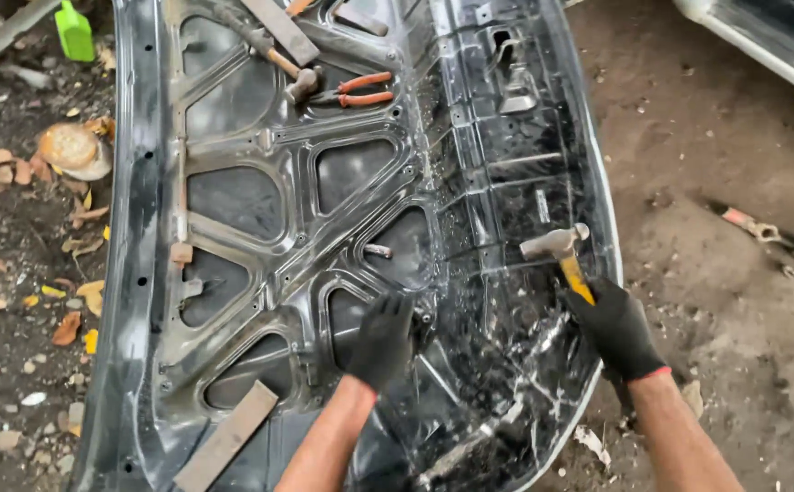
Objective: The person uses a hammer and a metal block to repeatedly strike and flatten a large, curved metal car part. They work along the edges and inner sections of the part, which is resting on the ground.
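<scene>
A black car hood lies upside down on the ground, its inner ribbed frame facing up. My left hand, in a black glove, presses flat on the frame near the lower middle. My right hand, also gloved, grips the yellow handle of a hammer whose steel head hovers over the crumpled, shiny right edge of the hood.
Orange-handled pliers, a second hammer and flat metal bars rest on the hood. Dry leaves and stones cover the dirt at left. A green object lies top left. A tool lies on the dirt at right.
</scene>
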